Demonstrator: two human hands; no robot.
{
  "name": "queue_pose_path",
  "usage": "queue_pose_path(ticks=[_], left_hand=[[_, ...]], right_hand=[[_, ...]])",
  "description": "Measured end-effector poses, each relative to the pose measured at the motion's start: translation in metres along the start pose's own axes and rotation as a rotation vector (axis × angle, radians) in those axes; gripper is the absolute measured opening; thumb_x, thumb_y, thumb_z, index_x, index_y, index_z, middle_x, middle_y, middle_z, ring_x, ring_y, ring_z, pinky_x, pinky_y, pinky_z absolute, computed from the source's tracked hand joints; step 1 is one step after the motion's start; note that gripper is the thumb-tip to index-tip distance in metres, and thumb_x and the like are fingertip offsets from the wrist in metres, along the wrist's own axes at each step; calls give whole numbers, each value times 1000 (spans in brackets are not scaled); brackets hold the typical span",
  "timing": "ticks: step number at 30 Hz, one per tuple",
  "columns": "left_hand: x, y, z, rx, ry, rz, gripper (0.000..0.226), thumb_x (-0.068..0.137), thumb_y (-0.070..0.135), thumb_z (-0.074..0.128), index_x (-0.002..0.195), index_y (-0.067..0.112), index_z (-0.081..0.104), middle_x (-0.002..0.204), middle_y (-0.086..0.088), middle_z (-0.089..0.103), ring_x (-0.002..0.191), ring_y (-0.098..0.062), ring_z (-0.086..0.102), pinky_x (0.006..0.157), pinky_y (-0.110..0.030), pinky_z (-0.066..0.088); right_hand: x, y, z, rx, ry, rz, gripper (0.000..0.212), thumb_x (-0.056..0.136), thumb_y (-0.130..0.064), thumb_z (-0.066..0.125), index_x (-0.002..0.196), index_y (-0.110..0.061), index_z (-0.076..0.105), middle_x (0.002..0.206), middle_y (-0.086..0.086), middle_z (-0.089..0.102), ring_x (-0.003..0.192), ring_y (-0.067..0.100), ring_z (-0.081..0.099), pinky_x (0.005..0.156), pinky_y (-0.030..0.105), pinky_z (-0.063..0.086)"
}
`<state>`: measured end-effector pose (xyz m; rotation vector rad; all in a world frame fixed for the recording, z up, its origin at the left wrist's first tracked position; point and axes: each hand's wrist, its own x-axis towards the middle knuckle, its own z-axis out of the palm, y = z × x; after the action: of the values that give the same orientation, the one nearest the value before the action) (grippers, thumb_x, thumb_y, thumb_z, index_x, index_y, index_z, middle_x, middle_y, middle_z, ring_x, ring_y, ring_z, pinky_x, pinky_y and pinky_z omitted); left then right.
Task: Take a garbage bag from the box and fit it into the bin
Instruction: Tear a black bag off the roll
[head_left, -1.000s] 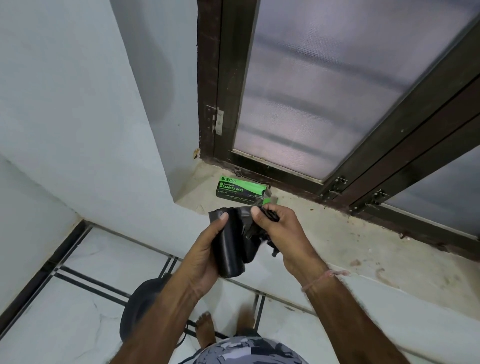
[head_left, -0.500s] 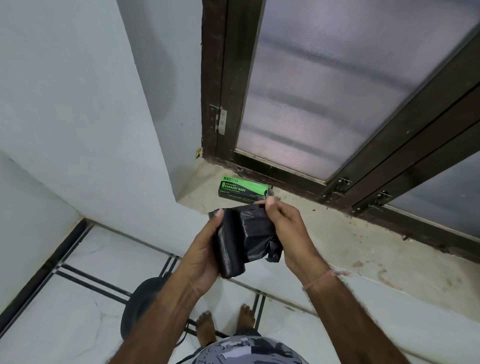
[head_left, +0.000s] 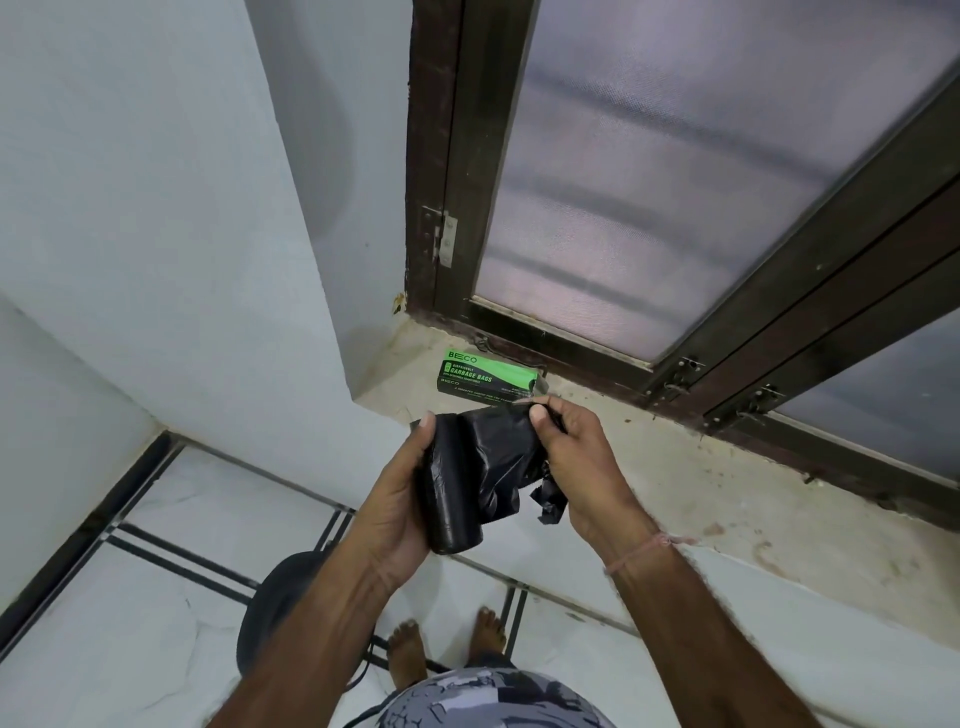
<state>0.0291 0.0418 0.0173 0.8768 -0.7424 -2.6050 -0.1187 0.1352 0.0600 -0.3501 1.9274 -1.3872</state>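
Gripping garbage bag roll (head_left: 451, 501), left hand (head_left: 395, 512); right hand (head_left: 582, 467) pinching its end.

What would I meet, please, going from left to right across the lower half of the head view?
Dark bin → left hand → black roll of garbage bags → right hand.

Pale wall (head_left: 156, 208) on left, corner turning in toward window. Frosted pane (head_left: 675, 182) set in dark brown frame (head_left: 441, 130); metal hinge (head_left: 445, 241) on frame's left upright. Second frosted pane (head_left: 893, 395) lower right. Two small latches (head_left: 680, 374) on bottom rail, side by side. Beige sill (head_left: 727, 493) under window, gritty, reddish stains (head_left: 763, 551) toward right. White marble floor (head_left: 130, 623) below, with double black stripes (head_left: 182, 556); black skirting (head_left: 88, 525) along wall foot.
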Motion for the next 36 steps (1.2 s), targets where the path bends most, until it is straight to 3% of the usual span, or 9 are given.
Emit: queue_pose_path(ticks=[4,8,11,14,18,23,29,32,36], left_hand=[[-1,1,4,28,7,3,75,71,66,83,130,21,72,134,-15,71,116,-31,71,100,-49,56],[-2,1,2,14,-7,-22,71,80,67,75,131,18,72,135,-18,70,121,-35,69,100,-49,56],[-2,1,1,-13,-8,-13,77,70,66,83,127,15,74,132,-21,70,113,-37,71,97,-55,56],[0,0,-4,-61,24,1,79,77,62,81,136,13,67,138,-22,66,125,-42,65,109,-66,45],[1,-1,-9,-91,-2,-8,67,89,62,69,133,11,69,140,-22,66,131,-44,61,113,-69,40],[-1,1,-5,-49,10,-29,81,68,67,85,130,17,72,133,-19,71,114,-39,71,101,-62,53],[-1,-2,-5,-31,25,-51,77,71,65,85,128,16,73,135,-19,70,122,-38,69,99,-50,56],[-1,-2,-7,-19,48,-35,71,72,66,83,122,16,77,131,-18,72,115,-35,71,97,-47,56],[0,1,-5,16,74,-8,72,67,72,81,117,20,79,125,-16,74,105,-30,71,91,-43,58]], right_hand=[[-5,-3,1,43,-123,-27,34,101,-48,60,98,-18,77,67,-7,66,52,6,54,40,21,38],[-6,-2,2,-43,-164,-70,18,95,-29,76,88,-13,77,57,-10,66,42,3,51,36,20,36],[-5,0,1,-39,-112,-59,27,102,-24,65,94,1,66,56,-7,62,40,7,49,35,20,34],[-4,2,-2,-33,-57,-45,22,107,-22,57,91,-8,63,56,-8,59,35,6,41,35,17,34],[0,2,-3,-54,2,-82,17,108,-13,54,96,-13,66,73,-3,65,54,7,54,40,19,40],[0,1,4,3,3,-101,27,110,-13,48,100,-13,74,85,-2,77,77,8,70,62,14,52],[-5,2,4,-31,-181,-139,27,91,-30,77,97,-3,79,89,14,79,78,15,72,72,24,58],[-2,4,2,-27,-128,-140,25,99,-18,70,96,7,71,77,20,70,66,19,61,59,26,51],[0,7,-1,-47,-61,-98,21,106,-17,59,92,-1,63,64,-5,62,49,3,51,43,14,41]])
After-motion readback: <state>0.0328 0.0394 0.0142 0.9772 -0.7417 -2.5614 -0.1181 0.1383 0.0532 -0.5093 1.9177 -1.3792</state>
